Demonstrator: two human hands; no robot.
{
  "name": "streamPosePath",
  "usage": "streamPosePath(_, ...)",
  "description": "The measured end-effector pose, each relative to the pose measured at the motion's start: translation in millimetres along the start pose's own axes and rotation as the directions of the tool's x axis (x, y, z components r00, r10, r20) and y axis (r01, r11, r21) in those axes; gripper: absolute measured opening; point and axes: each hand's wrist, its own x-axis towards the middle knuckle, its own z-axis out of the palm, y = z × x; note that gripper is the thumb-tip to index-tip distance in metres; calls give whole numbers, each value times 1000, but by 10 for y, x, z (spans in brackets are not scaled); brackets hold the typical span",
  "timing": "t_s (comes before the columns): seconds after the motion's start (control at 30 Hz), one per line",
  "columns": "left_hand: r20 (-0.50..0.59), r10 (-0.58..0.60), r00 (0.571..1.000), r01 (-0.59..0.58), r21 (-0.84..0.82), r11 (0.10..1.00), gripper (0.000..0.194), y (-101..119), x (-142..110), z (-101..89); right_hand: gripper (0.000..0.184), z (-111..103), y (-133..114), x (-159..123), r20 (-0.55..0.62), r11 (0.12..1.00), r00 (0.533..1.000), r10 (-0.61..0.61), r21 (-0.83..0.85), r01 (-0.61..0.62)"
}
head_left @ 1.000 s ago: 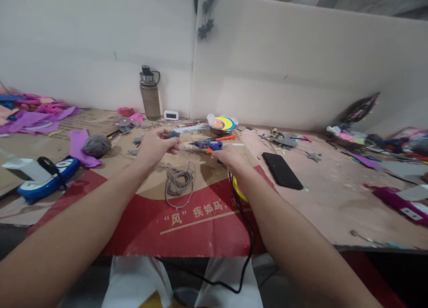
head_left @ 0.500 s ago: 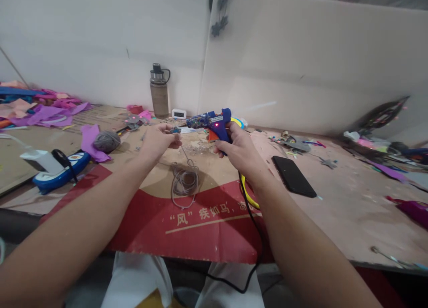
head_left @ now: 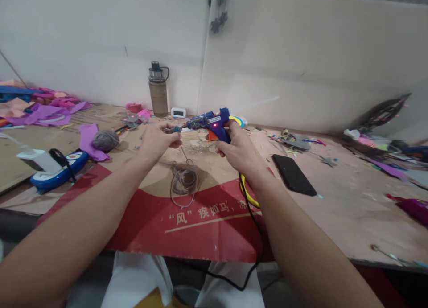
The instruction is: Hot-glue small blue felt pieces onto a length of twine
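My right hand [head_left: 239,145] grips a blue hot glue gun [head_left: 217,124] with an orange trigger and a lit red light. Its nozzle points left and sits at my left hand [head_left: 160,137]. Pinched in the left fingers is a small blue-grey piece [head_left: 175,129], partly hidden by them; whether the nozzle touches it I cannot tell. A grey cord runs down from these fingers to a loose coil of cord [head_left: 184,179] on the red and brown cardboard [head_left: 207,236]. Behind my right wrist lies a yellow ring [head_left: 248,194], partly covered.
A water bottle [head_left: 158,92] and a small white digital clock [head_left: 178,112] stand by the wall. To the left are a grey yarn ball [head_left: 105,140], purple felt [head_left: 87,141] and a blue power strip [head_left: 72,167]. A black phone [head_left: 293,174] lies right. The gun's black cable [head_left: 252,214] hangs over the edge.
My right hand has raised the glue gun from the cardboard and brought its nozzle to the piece in my left hand. Over the last half second both hands stay nearly still.
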Motion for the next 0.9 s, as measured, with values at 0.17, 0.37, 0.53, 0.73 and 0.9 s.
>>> streamPosePath(0.17, 11, 33, 999, -33, 26, 999, 10, -17, 0, 0, 26, -2, -26, -10, -1, 1000, 1000, 11, -8, -11)
streamPosePath(0.37, 24, 37, 999, -37, -7, 999, 12, -4, -12, 14, 27, -5, -43, -10, -8, 999, 1000, 21, -34, -21)
streamPosePath(0.53, 27, 57, 998, -57, -12, 998, 11, -32, 3, 12, 24, -11, -31, -9, -13, 998, 999, 42, -50, -43)
streamPosePath(0.73, 23, 65, 998, -65, -18, 998, 11, -58, 21, 6, 24, -14, -29, -5, -17, 995, 999, 45, -86, -46)
streamPosePath(0.9, 34, 57, 998, -55, -59, 997, 10, -49, 16, 12, 25, -22, -50, -10, -16, 993, 999, 35, -113, -36)
